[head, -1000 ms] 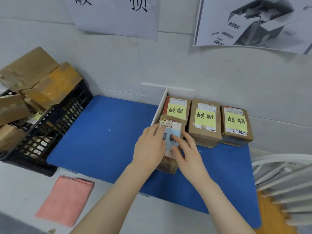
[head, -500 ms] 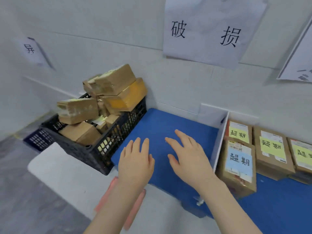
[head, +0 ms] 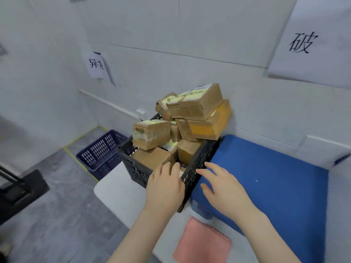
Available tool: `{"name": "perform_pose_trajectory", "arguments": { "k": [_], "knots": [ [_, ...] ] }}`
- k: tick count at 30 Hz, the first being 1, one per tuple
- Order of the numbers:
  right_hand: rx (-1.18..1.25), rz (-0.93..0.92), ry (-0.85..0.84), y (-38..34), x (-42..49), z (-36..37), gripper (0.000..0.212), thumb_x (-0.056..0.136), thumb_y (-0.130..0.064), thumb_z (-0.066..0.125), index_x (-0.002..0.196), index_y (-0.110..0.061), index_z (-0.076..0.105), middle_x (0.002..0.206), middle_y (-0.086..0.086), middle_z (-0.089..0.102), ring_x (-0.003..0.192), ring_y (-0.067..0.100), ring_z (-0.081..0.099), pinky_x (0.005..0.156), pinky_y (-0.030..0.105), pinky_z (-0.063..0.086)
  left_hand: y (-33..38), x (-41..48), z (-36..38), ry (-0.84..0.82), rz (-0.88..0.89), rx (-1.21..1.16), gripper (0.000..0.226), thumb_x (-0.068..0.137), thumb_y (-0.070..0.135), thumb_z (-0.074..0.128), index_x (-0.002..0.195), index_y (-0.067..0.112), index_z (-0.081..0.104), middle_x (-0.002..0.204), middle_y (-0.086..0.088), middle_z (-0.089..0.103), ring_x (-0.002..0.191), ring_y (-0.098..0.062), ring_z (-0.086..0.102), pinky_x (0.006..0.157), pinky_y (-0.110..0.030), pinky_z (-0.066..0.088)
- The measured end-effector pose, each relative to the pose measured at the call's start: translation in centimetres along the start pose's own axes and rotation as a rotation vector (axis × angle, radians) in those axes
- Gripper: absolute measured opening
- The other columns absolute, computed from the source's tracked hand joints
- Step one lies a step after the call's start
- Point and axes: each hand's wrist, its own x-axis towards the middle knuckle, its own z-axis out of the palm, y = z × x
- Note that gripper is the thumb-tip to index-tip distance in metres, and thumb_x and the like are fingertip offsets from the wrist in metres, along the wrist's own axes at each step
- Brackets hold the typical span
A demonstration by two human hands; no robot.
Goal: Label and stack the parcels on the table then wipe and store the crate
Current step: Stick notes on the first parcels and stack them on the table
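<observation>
Crate (head: pixel 136 168) sits on the table (head: pixel 117 192), directly ahead of my left hand (head: pixel 164 188), with its back to the wall. Parcels (head: pixel 197 105) are piled in it, the top ones above the rim. My left fingers (head: pixel 168 168) are over its near corner; can't tell contact. Right hand (head: pixel 224 188) is just right of the crate wall, over the mat (head: pixel 266 183), which extends right of the fingers. Cloth (head: pixel 201 242) lies on the table behind both hands, toward me. Basket (head: pixel 102 152) is on the floor, left of the crate.

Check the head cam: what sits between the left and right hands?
Head view: the black crate, its mesh side wall, stands between the left hand and the right hand. Nothing else shows in that gap.
</observation>
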Motion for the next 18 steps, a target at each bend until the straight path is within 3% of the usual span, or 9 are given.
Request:
{"name": "perform_pose_trajectory", "arguments": {
  "k": [8, 13, 18],
  "knots": [
    [0.093, -0.108, -0.028, -1.1, 5.3, 1.5, 0.045, 0.098, -0.034, 0.045, 0.14, -0.044, 0.036, 0.155, -0.015, 0.02, 0.142, 0.01, 0.02, 0.106, 0.033, 0.039, -5.4, 4.5, -0.2, 0.012, -0.165, -0.194, 0.048, 0.095, 0.023, 0.037, 0.142, 0.024, 0.034, 0.145, 0.001, 0.036, 0.129, -0.024, 0.037, 0.099, -0.036, 0.04],
    [0.135, -0.118, -0.074, -2.5, 9.6, 3.0, 0.048, 0.096, -0.037, 0.046, 0.141, -0.045, 0.034, 0.156, -0.017, 0.016, 0.143, 0.01, 0.016, 0.107, 0.031, 0.038, -11.0, 10.9, -1.2, 0.139, -0.232, -0.293, 0.045, 0.095, 0.019, 0.039, 0.141, 0.018, 0.039, 0.152, -0.007, 0.027, 0.138, -0.028, 0.022, 0.11, -0.043, 0.029],
    [0.293, 0.004, -0.037, -4.2, 16.6, 4.5, 0.047, 0.097, -0.033, 0.047, 0.14, -0.046, 0.034, 0.156, -0.018, 0.013, 0.138, 0.008, 0.03, 0.102, 0.025, 0.039, -17.2, 21.2, -0.5, 0.065, -0.118, -0.356, 0.043, 0.098, 0.024, 0.03, 0.14, 0.02, 0.04, 0.15, -0.008, 0.032, 0.138, -0.029, 0.024, 0.112, -0.044, 0.023]
  ]
}}
